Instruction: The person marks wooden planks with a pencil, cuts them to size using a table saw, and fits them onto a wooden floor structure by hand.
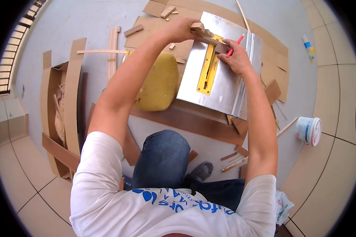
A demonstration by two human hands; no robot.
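My left hand (182,31) is closed around small wooden pieces (197,27) over the far part of a shiny metal saw table (189,81). A yellow slotted insert (205,77) runs along the middle of that table. My right hand (238,60) grips a red pencil (235,46), and its fingertips rest by a brown wooden piece (221,48) that lies across the insert's far end. The wood in my left hand comes close to this piece; whether they touch, I cannot tell.
Left of the saw table sits a yellow, dusty rounded object (158,81). A long cardboard box (69,114) with wood scraps stands further left. Cardboard sheets (279,51) and wood offcuts lie around. A white bucket (307,131) stands at right; a brown board (194,124) lies before my knee.
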